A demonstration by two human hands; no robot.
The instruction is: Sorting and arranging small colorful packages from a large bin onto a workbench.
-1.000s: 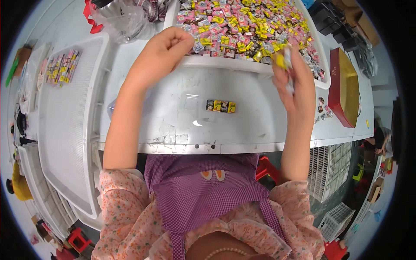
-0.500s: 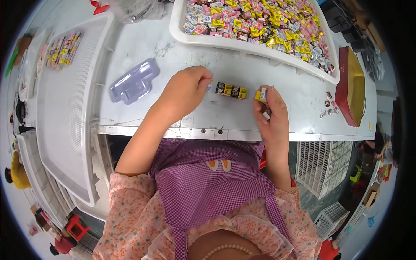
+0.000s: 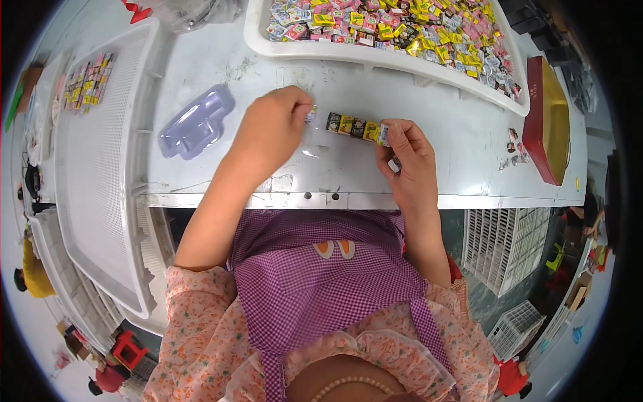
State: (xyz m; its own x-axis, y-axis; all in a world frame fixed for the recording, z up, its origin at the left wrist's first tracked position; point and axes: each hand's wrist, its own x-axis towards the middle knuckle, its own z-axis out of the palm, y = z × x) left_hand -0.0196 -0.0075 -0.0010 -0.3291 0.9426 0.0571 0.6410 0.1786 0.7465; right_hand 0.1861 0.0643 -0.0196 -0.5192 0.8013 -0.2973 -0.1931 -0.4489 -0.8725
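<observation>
A short row of small wrapped candy-like blocks (image 3: 351,126), black and yellow by turns, lies on the white table in front of me. My right hand (image 3: 410,153) is closed at the row's right end, pinching a small white-and-yellow block (image 3: 383,135) against or very close to it. Another small dark-and-white block (image 3: 395,164) shows under its fingers. Left of the row, my left hand (image 3: 276,127) is closed, with thumb and forefinger on a small pale block (image 3: 311,114) that is mostly hidden. An empty translucent purple plastic tray (image 3: 196,122) lies beyond my left wrist.
A white bin (image 3: 375,59) heaped with similar colourful blocks stands at the back. On the left is a white mesh tray (image 3: 100,174) with several rows of blocks. At right stand a red-and-gold box (image 3: 544,120) and a few loose wrapped pieces (image 3: 514,151). Crates stand below the table.
My right hand has moved left, bringing its block up to the row's right end. My left hand keeps its pinch, slightly farther from the row. The whole view has shifted a little.
</observation>
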